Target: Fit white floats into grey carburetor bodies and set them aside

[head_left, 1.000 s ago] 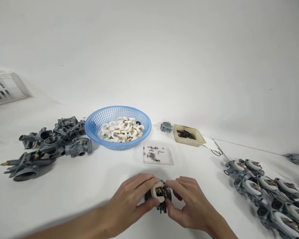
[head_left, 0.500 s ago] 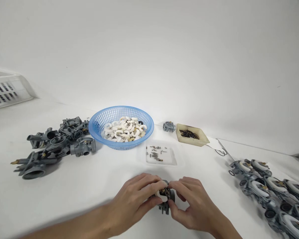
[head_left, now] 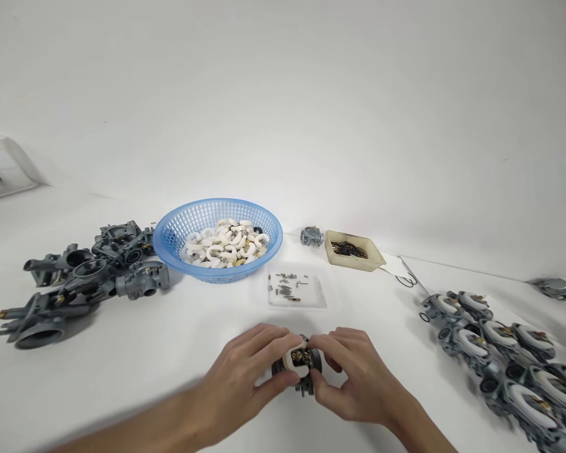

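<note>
On the table in front of me lies a grey carburetor body [head_left: 305, 389], brass parts showing in its open side. A white C-shaped float [head_left: 290, 365] rests over that opening. My left hand [head_left: 243, 374] is closed, index finger and thumb gripping the float's left side. From the right, my right hand [head_left: 363, 380] pinches at the open ends of the float, against the carburetor's edge; its fingertips hide whether a small pin is between them. Beyond my hands, a clear shallow tray [head_left: 318, 301] carries tiny metal pins and springs [head_left: 287, 289].
A blue basket [head_left: 163, 251] of white floats [head_left: 226, 242] stands behind. Several bare carburetors [head_left: 89, 270] are heaped left; others with floats [head_left: 500, 333] fill the right. A beige tray [head_left: 375, 259] of black rings sits near a lone carburetor [head_left: 312, 236]. A white crate [head_left: 14, 167] stands far left.
The whole view has swung slightly right, so everything appears farther left. My hands stay on the carburetor and float, and the float's opening shows more clearly between them.
</note>
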The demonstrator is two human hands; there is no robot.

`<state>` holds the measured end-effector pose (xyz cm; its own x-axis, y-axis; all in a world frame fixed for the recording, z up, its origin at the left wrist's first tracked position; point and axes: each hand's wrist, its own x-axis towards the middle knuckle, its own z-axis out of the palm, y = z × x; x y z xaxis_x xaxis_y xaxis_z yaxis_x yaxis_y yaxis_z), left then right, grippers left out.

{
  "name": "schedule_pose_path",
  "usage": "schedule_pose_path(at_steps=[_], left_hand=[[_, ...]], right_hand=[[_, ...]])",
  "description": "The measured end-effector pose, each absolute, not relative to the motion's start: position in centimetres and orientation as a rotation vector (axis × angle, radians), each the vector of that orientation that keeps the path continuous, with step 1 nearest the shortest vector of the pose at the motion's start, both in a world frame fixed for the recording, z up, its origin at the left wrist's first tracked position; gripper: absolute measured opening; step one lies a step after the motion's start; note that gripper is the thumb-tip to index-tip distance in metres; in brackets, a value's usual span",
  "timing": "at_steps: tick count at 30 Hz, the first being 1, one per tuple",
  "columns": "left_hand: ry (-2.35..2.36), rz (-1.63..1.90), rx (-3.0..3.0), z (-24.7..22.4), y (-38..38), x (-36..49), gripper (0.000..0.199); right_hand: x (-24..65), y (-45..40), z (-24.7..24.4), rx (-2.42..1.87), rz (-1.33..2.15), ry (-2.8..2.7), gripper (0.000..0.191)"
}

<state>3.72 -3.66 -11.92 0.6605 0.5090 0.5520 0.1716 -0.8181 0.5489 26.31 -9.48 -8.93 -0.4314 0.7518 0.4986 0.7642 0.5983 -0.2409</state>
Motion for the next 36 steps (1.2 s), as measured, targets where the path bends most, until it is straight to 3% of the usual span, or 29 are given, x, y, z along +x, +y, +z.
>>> schedule_pose_path(at_steps=[15, 27, 36], left_hand=[[0.646, 0.965, 2.447, -12.2, -3.8, 3.7, 0.060], [0.652, 0.827, 2.434, -11.8, -3.5, 3.9, 0.034], [0.641, 0.755, 2.393, -11.2, -3.5, 3.9, 0.032]], right_hand=[[26.8, -9.6, -8.8, -1.234, 0.014, -2.265, 0.026], [26.7, -9.5, -8.9, -1.191, -0.057, -2.248, 0.026], [26.7, -9.6, -8.8, -1.162, -0.068, -2.233, 0.027]])
